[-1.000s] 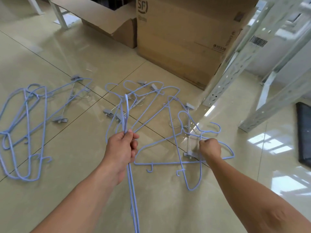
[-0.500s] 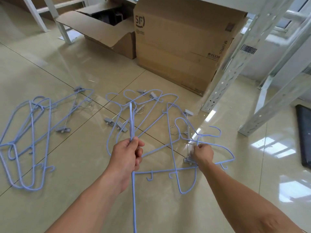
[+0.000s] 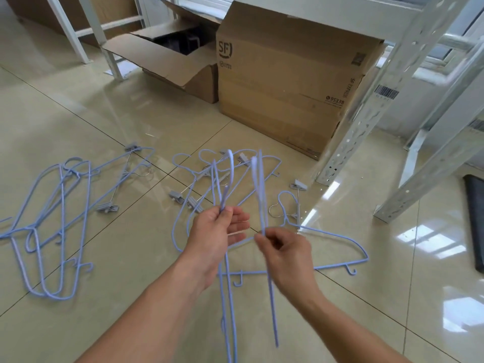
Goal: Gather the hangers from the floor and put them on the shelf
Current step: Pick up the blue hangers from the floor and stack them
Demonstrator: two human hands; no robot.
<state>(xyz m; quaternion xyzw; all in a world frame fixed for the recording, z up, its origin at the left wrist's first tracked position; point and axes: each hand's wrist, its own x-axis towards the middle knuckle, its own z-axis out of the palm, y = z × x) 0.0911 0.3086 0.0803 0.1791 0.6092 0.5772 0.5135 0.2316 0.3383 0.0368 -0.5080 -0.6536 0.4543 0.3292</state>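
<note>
The left hand (image 3: pixel 214 237) and the right hand (image 3: pixel 285 251) each pinch a raised blue hanger (image 3: pixel 227 297), other fingers loosely spread; more hangers (image 3: pixel 49 226) lie beyond.

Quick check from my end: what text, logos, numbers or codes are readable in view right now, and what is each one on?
"SF" logo: front face of the closed cardboard box; the small print under it is too blurred to read.
"SF EXPRESS", printed sideways: same box, near its right edge.
"95338": same box, lower right; the smaller line below it is unreadable.
Barcode sticker: on the white shelf upright; its digits are too small to read.
</note>
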